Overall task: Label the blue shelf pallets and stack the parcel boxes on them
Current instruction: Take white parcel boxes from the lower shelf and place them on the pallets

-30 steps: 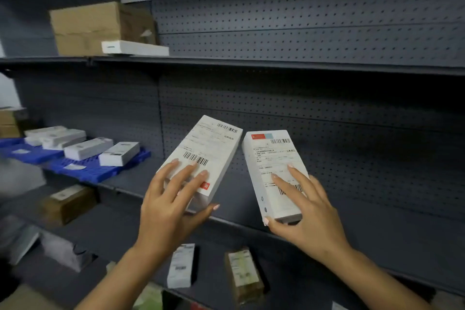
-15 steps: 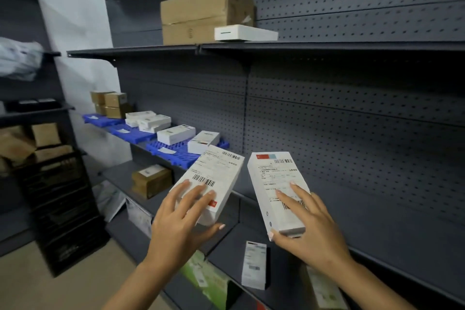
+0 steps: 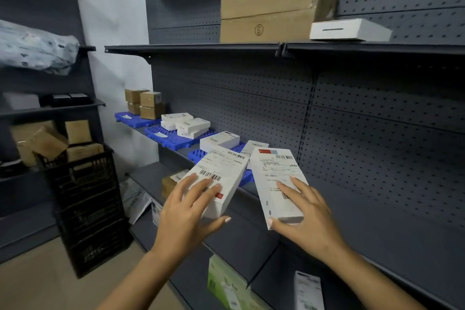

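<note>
My left hand [image 3: 185,211] grips a white parcel box [image 3: 224,171] with a barcode label and a red mark. My right hand [image 3: 305,214] grips a second white parcel box [image 3: 274,173] with a red and blue strip at its top. Both boxes are held tilted in front of the middle shelf. Behind them three blue pallets [image 3: 167,137] lie in a row on that shelf, each with a small white label. White boxes [image 3: 186,124] sit on the middle pallet, brown boxes [image 3: 148,104] on the far one, and white boxes [image 3: 220,139] on the nearest.
A large cardboard carton [image 3: 271,7] and a flat white box [image 3: 348,30] rest on the top shelf. A black crate [image 3: 88,204] with brown boxes stands on the floor at left. Lower shelves hold a green pack [image 3: 224,282] and small parcels. The middle shelf [image 3: 377,229] extends right.
The view has swung left and nearer, bringing the pallets, crate and side wall into sight. Both hands keep their boxes, now carried closer to the nearest blue pallet.
</note>
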Motion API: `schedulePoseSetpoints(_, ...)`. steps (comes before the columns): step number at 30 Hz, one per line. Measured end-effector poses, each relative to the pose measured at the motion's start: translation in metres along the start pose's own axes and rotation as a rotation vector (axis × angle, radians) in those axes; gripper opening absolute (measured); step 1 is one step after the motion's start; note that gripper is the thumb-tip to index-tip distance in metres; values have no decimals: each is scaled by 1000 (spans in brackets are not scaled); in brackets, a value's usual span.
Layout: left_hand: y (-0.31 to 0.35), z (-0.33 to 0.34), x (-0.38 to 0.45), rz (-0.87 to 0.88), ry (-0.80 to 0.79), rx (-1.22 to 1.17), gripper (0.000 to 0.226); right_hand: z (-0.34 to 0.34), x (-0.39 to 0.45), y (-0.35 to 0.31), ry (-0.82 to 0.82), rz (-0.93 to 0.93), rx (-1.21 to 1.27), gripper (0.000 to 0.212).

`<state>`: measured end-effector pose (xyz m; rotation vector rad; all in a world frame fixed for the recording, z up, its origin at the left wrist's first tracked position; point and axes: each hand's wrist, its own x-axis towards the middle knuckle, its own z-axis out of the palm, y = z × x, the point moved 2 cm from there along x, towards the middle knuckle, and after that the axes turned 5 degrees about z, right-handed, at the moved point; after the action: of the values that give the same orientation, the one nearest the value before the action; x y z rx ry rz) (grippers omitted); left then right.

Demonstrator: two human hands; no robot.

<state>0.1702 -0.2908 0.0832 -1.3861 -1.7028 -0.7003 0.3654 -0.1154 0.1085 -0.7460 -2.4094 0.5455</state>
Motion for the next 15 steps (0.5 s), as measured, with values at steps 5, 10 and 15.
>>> schedulePoseSetpoints(5,-48,40,14,-9,-22,-1,61,30,57,7,-8,1,-44,76)
schedulePoseSetpoints(10,-101,94,39,-35,-78,5,62,62,129,29,25,17,-35,77)
schedulePoseSetpoints(15,-151,152,69,-26,-114,-8,60,94,208,52,6,83,-41,76)
